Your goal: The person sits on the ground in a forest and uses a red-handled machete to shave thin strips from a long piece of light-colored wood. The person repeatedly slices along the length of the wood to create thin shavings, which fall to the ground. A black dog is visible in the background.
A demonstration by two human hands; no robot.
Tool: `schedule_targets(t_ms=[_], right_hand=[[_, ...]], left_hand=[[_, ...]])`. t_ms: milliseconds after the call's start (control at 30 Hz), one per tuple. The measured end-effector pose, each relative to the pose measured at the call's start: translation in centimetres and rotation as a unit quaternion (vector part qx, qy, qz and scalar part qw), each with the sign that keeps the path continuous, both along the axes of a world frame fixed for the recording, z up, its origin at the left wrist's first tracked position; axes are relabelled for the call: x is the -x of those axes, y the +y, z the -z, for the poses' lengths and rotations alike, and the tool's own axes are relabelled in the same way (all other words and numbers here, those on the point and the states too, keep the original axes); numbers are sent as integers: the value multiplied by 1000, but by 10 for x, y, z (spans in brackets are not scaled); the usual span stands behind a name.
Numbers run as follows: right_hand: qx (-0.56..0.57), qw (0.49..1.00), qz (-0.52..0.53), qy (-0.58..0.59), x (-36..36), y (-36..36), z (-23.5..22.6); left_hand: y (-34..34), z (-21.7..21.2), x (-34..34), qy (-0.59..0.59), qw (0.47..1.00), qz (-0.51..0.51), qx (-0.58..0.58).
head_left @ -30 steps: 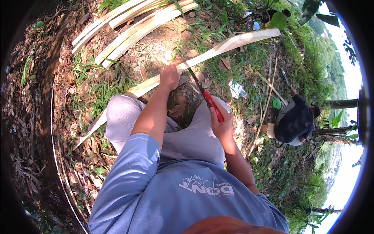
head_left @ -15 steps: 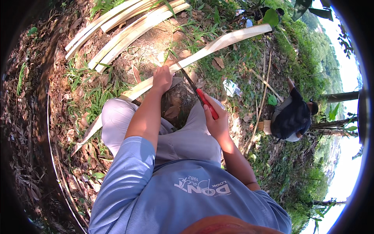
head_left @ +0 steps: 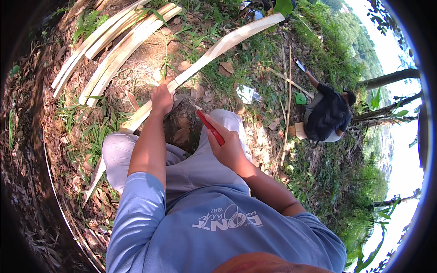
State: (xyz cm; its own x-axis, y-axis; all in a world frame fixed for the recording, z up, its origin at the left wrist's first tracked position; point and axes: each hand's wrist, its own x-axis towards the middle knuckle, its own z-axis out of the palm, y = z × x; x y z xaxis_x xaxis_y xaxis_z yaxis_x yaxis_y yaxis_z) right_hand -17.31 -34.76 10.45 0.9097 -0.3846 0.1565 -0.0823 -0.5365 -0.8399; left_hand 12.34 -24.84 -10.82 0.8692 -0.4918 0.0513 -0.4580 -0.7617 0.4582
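Note:
A long pale strip of wood (head_left: 227, 42) slants from beside my left knee up to the far right. My left hand (head_left: 162, 101) is closed around its lower part, pressing it in front of my knees. In my right hand (head_left: 230, 149) is the red handle of a saw (head_left: 210, 128). The saw's narrow dark blade points away and to the left, toward the strip just right of my left hand. Blade and strip appear to meet there, but the blade is seen nearly edge-on, so I cannot tell how deep it sits.
Several split pale strips (head_left: 123, 57) lie on the ground at the far left. Dry leaves and grass surround them. A white plastic packet (head_left: 248, 94) lies right of the strip, with thin poles (head_left: 288, 98) beyond. Another person (head_left: 327, 113) in dark clothing sits at the right.
The view has shifted, so the scene sits further left. My right hand has drawn the saw back toward me, and its blade now shows thinner. The other person's arm has swung outward.

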Motion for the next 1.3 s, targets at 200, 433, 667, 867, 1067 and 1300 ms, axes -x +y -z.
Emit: schedule_targets(t_ms=[200,433,667,867,1067,1300], right_hand=[[-8,997,-9,78,53,-7,-56],[-17,998,16,64,-7,-1,-8],[-5,992,25,122,42,14,-84],[22,998,27,61,-17,4,-42],[-9,996,41,83,23,13,-83],[-3,998,51,48,3,11,-104]], left_hand=[[6,0,7,-20,1000,-7,0],[1,-3,8,-27,1000,10,-7],[2,-2,11,-33,999,-11,-6],[-5,-3,12,-39,999,-8,-13],[0,-5,11,-2,1000,-23,-16],[1,7,7,-16,1000,-14,4]])
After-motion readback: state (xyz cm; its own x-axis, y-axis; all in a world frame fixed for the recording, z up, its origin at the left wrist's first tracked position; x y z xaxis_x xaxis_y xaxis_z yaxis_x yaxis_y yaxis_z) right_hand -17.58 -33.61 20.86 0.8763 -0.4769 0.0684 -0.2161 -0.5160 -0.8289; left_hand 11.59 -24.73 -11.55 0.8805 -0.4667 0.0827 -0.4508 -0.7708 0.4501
